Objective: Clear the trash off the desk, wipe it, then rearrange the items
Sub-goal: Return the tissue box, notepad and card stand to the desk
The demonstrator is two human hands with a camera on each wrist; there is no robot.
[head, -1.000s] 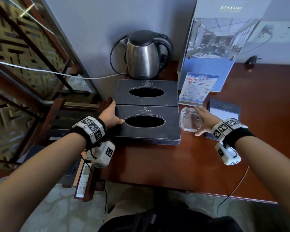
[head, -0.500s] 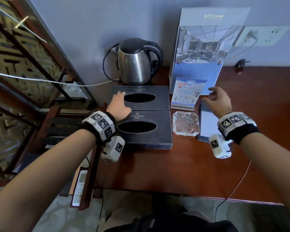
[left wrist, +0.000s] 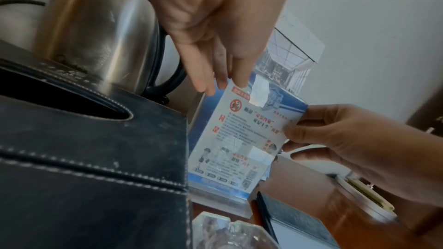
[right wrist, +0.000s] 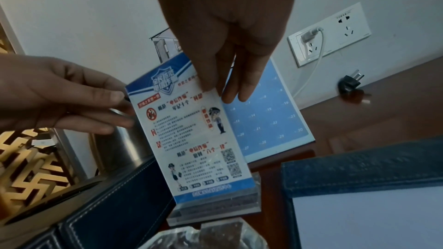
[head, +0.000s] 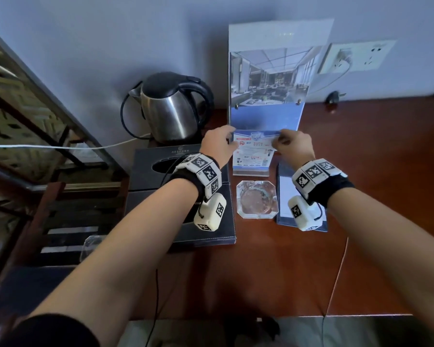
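Note:
A small clear acrylic sign stand (head: 252, 154) with a blue-and-white notice card stands upright on the wooden desk (head: 376, 176), in front of a tall calendar stand (head: 268, 78). My left hand (head: 229, 142) pinches its top left corner and my right hand (head: 280, 142) pinches its top right corner. In the left wrist view the sign stand (left wrist: 239, 139) is held at its right edge by thumb and fingers of the right hand (left wrist: 297, 139). The right wrist view shows the left hand (right wrist: 124, 105) pinching the left edge of the sign stand (right wrist: 191, 139).
Two black tissue boxes (head: 145, 156) (head: 211, 236) lie left of the sign, with a steel kettle (head: 171, 111) behind them. A glass ashtray (head: 257, 202) and a blue folder (head: 285, 186) sit just in front. A loose plug (head: 333, 97) lies below the wall socket (head: 356, 56).
My left hand has left the tissue boxes and my right hand has left the ashtray and folder. Both moved forward onto the sign stand's top corners.

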